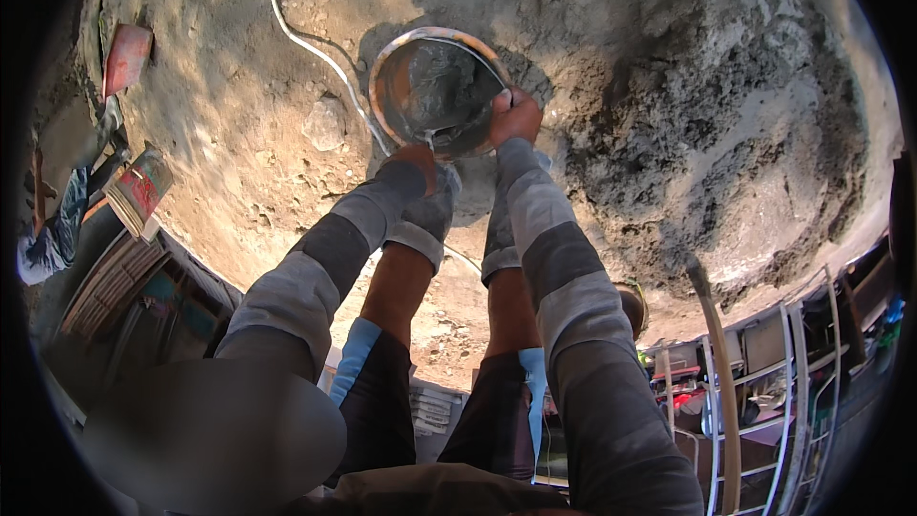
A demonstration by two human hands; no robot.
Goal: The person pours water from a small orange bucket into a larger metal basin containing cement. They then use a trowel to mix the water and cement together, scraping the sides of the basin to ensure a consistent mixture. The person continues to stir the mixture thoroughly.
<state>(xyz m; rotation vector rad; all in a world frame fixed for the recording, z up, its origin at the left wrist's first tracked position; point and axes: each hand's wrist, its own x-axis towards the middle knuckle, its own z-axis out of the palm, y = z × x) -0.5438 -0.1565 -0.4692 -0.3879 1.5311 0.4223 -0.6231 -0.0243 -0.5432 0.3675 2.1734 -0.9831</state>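
A round bucket [383,89] with an orange-brown, mortar-smeared rim stands on the ground in front of me. Wet grey cement mortar [440,75] lies inside it. My right hand [516,117] is closed around the right side of the rim, where the thin wire handle [476,51] meets it. At the near-left rim is my left hand [419,159], bent downward; its fingers are mostly hidden, so its grip is unclear. A small pale piece [430,135] shows just above it, too indistinct to name. Both arms wear grey banded sleeves.
Wet mortar [688,115] spreads widely on the right, with a long wooden tool handle [716,373] rising beside it. A white hose or cable [304,43] curves past the bucket. Leftward are a stone [324,123], a red piece [129,57] and a stained pail [140,190]. White metal frames [781,373] stand lower right.
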